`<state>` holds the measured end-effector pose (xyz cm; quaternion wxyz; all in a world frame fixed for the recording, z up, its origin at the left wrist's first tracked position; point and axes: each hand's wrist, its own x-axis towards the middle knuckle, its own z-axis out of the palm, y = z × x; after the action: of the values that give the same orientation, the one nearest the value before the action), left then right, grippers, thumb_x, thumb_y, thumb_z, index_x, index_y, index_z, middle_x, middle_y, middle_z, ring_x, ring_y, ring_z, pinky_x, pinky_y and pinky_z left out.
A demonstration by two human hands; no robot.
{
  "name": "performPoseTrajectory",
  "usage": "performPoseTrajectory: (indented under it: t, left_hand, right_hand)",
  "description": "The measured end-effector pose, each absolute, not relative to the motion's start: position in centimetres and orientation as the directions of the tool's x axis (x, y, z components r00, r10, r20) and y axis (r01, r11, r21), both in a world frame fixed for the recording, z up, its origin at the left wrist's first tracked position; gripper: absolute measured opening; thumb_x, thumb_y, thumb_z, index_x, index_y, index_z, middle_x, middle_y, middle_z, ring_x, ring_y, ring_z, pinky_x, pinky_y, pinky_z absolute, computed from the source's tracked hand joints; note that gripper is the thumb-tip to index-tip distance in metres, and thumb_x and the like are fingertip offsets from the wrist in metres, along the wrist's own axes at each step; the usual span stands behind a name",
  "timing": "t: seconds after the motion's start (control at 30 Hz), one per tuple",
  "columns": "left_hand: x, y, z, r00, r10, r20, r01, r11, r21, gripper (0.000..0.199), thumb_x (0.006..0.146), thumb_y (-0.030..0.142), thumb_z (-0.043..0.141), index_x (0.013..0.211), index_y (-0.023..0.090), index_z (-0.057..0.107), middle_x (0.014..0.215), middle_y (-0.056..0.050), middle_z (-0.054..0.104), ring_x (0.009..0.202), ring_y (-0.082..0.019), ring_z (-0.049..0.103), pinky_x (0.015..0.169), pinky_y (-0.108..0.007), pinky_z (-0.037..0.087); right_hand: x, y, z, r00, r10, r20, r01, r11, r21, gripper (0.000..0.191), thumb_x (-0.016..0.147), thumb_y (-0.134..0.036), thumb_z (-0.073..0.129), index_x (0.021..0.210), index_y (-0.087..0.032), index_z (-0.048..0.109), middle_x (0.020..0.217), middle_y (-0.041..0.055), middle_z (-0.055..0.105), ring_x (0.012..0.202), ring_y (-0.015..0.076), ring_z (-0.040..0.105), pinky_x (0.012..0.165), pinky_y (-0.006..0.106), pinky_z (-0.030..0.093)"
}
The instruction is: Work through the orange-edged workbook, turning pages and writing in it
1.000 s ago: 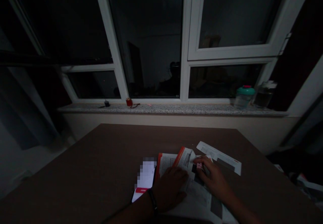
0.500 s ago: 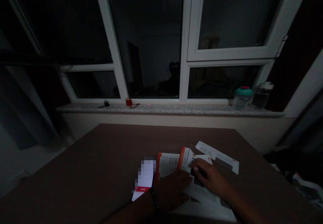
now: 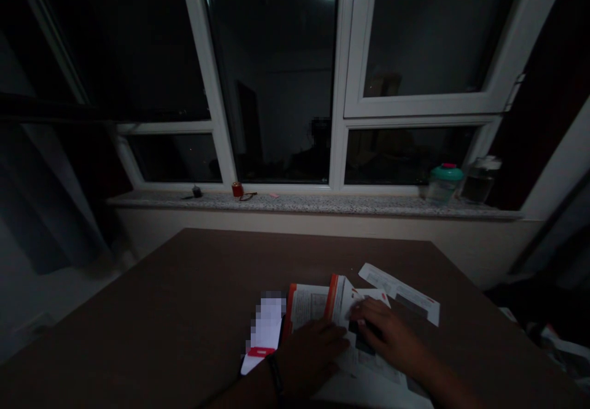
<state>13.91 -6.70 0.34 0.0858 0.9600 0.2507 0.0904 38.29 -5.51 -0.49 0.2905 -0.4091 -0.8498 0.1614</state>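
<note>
My left hand (image 3: pixel 313 350), with a dark band at the wrist, lies over printed paper sheets (image 3: pixel 308 301) with orange edges, its fingers stretched out and pressing down. To its right, my right hand (image 3: pixel 387 332) has curled fingers around a small dark object (image 3: pixel 364 341) on the top sheet; its kind is too dim to make out. A folded sheet (image 3: pixel 341 295) with an orange strip lies under both hands. Left of the papers is a lit phone (image 3: pixel 267 323), its screen partly pixelated.
A cut paper strip (image 3: pixel 401 292) lies to the right on the brown table (image 3: pixel 193 298). Behind it, the stone windowsill (image 3: pixel 313 203) bears a teal-lidded bottle (image 3: pixel 445 181), a clear bottle (image 3: pixel 480 178), a red jar (image 3: pixel 237 189) and a small dark bottle (image 3: pixel 196 192).
The view has tilted slightly, so everything sits a little lower. My right hand has shifted slightly on the sheet, showing more of the dark object. My left hand stays pressed on the papers.
</note>
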Motion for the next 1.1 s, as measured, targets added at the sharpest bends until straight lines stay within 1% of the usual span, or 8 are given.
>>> performPoseTrajectory:
  t: [0.13, 0.27, 0.47, 0.57, 0.8, 0.93, 1.03, 1.1]
  left_hand:
    - [14.0, -6.7, 0.6, 0.853, 0.509, 0.112, 0.481, -0.851, 0.209, 0.041, 0.092, 0.022, 0.060, 0.131, 0.023, 0.046, 0.139, -0.005, 0.049, 0.127, -0.025, 0.042, 0.105, -0.038, 0.035]
    - [14.3, -6.6, 0.4, 0.847, 0.517, 0.122, 0.486, -0.848, 0.211, 0.036, 0.093, 0.019, 0.060, 0.127, 0.023, 0.048, 0.135, -0.005, 0.052, 0.123, -0.024, 0.046, 0.104, -0.036, 0.036]
    - [14.4, -6.8, 0.8, 0.841, 0.525, 0.130, 0.493, -0.843, 0.215, 0.035, 0.093, 0.020, 0.062, 0.125, 0.021, 0.049, 0.129, -0.005, 0.056, 0.119, -0.022, 0.049, 0.101, -0.032, 0.039]
    - [14.1, -6.9, 1.0, 0.844, 0.520, 0.129, 0.487, -0.845, 0.223, 0.038, 0.091, 0.021, 0.065, 0.125, 0.021, 0.048, 0.128, -0.005, 0.055, 0.119, -0.022, 0.048, 0.100, -0.031, 0.040]
    - [14.0, -7.1, 1.3, 0.858, 0.501, 0.115, 0.467, -0.854, 0.229, 0.033, 0.094, 0.014, 0.054, 0.125, 0.022, 0.047, 0.131, -0.006, 0.053, 0.121, -0.023, 0.047, 0.103, -0.034, 0.038]
    - [14.4, -7.2, 0.6, 0.843, 0.519, 0.143, 0.485, -0.847, 0.216, 0.026, 0.096, 0.011, 0.051, 0.120, 0.021, 0.051, 0.126, -0.006, 0.056, 0.116, -0.023, 0.050, 0.095, -0.033, 0.044]
    - [14.6, -7.1, -0.3, 0.831, 0.535, 0.150, 0.505, -0.840, 0.198, 0.028, 0.095, 0.010, 0.054, 0.120, 0.021, 0.051, 0.125, -0.005, 0.056, 0.116, -0.023, 0.051, 0.084, -0.030, 0.049]
    - [14.7, -7.0, -0.6, 0.828, 0.539, 0.154, 0.507, -0.838, 0.201, 0.030, 0.094, 0.010, 0.056, 0.121, 0.022, 0.051, 0.126, -0.005, 0.056, 0.117, -0.023, 0.050, 0.081, -0.029, 0.050]
  right_hand:
    - [38.6, -5.8, -0.4, -0.498, 0.786, 0.366, 0.634, 0.618, -0.465, 0.023, 0.092, -0.018, 0.045, 0.102, -0.026, 0.064, 0.101, 0.0059, 0.067, 0.097, 0.0240, 0.060, 0.087, 0.040, 0.046]
    - [38.4, -6.0, -0.4, -0.500, 0.799, 0.336, 0.664, 0.602, -0.444, 0.027, 0.089, -0.015, 0.046, 0.105, -0.026, 0.064, 0.104, 0.0059, 0.067, 0.099, 0.0241, 0.060, 0.088, 0.039, 0.047]
    - [37.8, -5.9, -0.4, -0.529, 0.790, 0.310, 0.683, 0.613, -0.398, 0.028, 0.089, -0.014, 0.045, 0.105, -0.024, 0.066, 0.106, 0.0059, 0.068, 0.097, 0.0214, 0.062, 0.089, 0.035, 0.047]
    - [37.7, -5.9, -0.3, -0.536, 0.794, 0.285, 0.697, 0.607, -0.382, 0.027, 0.089, -0.014, 0.045, 0.103, -0.023, 0.066, 0.106, 0.0056, 0.068, 0.098, 0.0203, 0.062, 0.090, 0.034, 0.047]
    - [36.5, -6.8, 0.1, -0.495, 0.842, 0.213, 0.749, 0.538, -0.388, 0.023, 0.086, -0.014, 0.049, 0.099, -0.023, 0.066, 0.101, 0.0053, 0.068, 0.098, 0.0218, 0.062, 0.093, 0.035, 0.045]
    - [36.0, -7.0, -0.3, -0.466, 0.863, 0.195, 0.775, 0.504, -0.382, 0.027, 0.084, -0.012, 0.047, 0.101, -0.022, 0.066, 0.101, 0.0065, 0.068, 0.100, 0.0228, 0.061, 0.092, 0.035, 0.045]
    - [36.2, -6.6, -0.9, -0.474, 0.860, 0.186, 0.767, 0.508, -0.391, 0.033, 0.083, -0.011, 0.046, 0.108, -0.022, 0.065, 0.110, 0.0077, 0.067, 0.108, 0.0231, 0.059, 0.096, 0.035, 0.044]
    - [36.6, -6.1, -1.2, -0.477, 0.858, 0.190, 0.759, 0.511, -0.404, 0.036, 0.082, -0.011, 0.046, 0.111, -0.022, 0.064, 0.116, 0.0083, 0.065, 0.111, 0.0228, 0.059, 0.098, 0.034, 0.044]
